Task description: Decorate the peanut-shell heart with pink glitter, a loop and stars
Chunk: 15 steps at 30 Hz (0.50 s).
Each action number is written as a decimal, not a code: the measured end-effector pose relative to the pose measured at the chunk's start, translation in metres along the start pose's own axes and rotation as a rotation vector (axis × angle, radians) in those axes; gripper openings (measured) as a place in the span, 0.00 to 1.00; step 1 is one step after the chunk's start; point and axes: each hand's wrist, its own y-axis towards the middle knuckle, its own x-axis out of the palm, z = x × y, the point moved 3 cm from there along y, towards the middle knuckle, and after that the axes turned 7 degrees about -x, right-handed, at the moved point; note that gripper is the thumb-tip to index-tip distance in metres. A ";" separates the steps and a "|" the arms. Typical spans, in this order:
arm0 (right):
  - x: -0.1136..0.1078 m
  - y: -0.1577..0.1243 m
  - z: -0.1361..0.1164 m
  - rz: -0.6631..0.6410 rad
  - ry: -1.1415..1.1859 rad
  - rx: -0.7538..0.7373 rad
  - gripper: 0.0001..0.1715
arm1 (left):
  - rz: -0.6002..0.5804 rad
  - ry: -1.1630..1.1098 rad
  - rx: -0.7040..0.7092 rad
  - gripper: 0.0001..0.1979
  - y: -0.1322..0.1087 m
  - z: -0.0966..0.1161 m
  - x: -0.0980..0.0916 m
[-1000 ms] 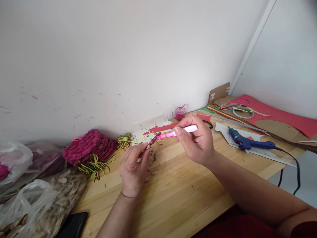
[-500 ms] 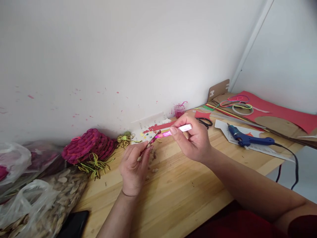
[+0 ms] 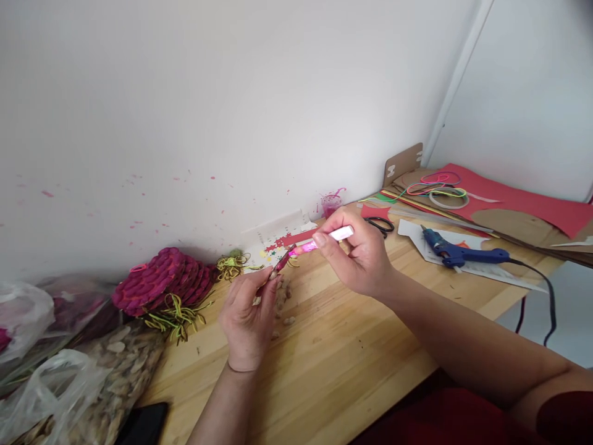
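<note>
At the heart of the wooden counter (image 3: 333,352), just above its surface, the two hands meet without touching each other. Directions are taken from their meeting point, with twelve o'clock toward the wall. The left hand (image 3: 248,312) pinches a small dark-red piece (image 3: 280,264) between thumb and forefinger, its free end slanting up toward one o'clock. The right hand (image 3: 359,253) grips a slim white stick (image 3: 306,246), stained pink along its lower part, between thumb and fingers; its pink tip points to nine o'clock and appears to touch the piece. Small pale bits (image 3: 283,296) lie on the counter at six o'clock, partly behind the left hand. At nine is a layered magenta stack (image 3: 162,281), with yellow-green cords (image 3: 176,318) at eight beside it and, farther out, a clear bag of brown flakes (image 3: 123,364). Just beyond the hands, at eleven, lies a white sheet with small coloured stars (image 3: 254,254). Between two and three are black-handled scissors (image 3: 386,227), partly hidden by the right hand; at three, a blue glue gun (image 3: 467,253) rests on white card.
</note>
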 end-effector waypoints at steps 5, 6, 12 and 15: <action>0.001 -0.001 0.003 0.002 0.128 0.094 0.10 | -0.014 -0.023 -0.035 0.09 -0.002 -0.001 -0.001; 0.001 -0.002 0.004 -0.003 0.146 0.115 0.10 | -0.012 -0.035 -0.047 0.08 -0.002 -0.001 -0.001; -0.001 -0.001 0.010 0.001 0.150 0.160 0.11 | 0.006 -0.118 -0.146 0.06 -0.005 -0.007 0.002; -0.002 0.000 0.012 0.018 0.171 0.168 0.11 | 0.010 -0.112 -0.148 0.06 -0.006 -0.008 0.002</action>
